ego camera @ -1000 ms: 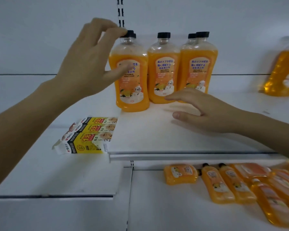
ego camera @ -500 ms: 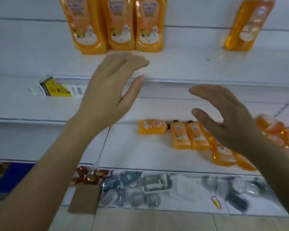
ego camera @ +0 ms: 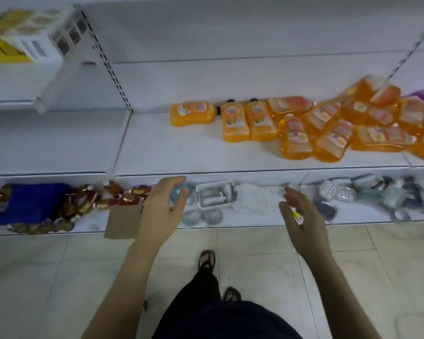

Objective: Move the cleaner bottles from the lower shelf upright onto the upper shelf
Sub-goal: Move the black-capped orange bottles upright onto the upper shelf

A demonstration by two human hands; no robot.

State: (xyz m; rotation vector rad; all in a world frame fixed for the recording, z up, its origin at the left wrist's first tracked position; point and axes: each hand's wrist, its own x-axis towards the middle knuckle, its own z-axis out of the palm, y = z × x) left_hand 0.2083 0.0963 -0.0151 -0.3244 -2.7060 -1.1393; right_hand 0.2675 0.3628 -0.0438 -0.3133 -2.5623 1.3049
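Observation:
Several orange cleaner bottles (ego camera: 296, 140) lie on their sides on the white lower shelf (ego camera: 181, 152), piled toward the right. One lone bottle (ego camera: 192, 113) lies at the left end of the row. My left hand (ego camera: 163, 209) hangs below the shelf's front edge, fingers relaxed and holding nothing. My right hand (ego camera: 302, 223) is also low and empty, fingers loosely spread. Both hands are in front of the bottom shelf, apart from the bottles. The upper shelf with the upright bottles is out of view.
Yellow and white boxes (ego camera: 22, 37) sit on a shelf at the top left. The bottom shelf holds white soap dishes (ego camera: 216, 195), a cardboard box (ego camera: 124, 223), shiny red and gold packets (ego camera: 83, 204) and a blue item (ego camera: 32, 201). My feet stand on the tiled floor (ego camera: 267, 260).
The view has swung down from the upper shelf to the lower shelves and floor. Both hands have dropped from the upper shelf to below the lower shelf's edge, still empty.

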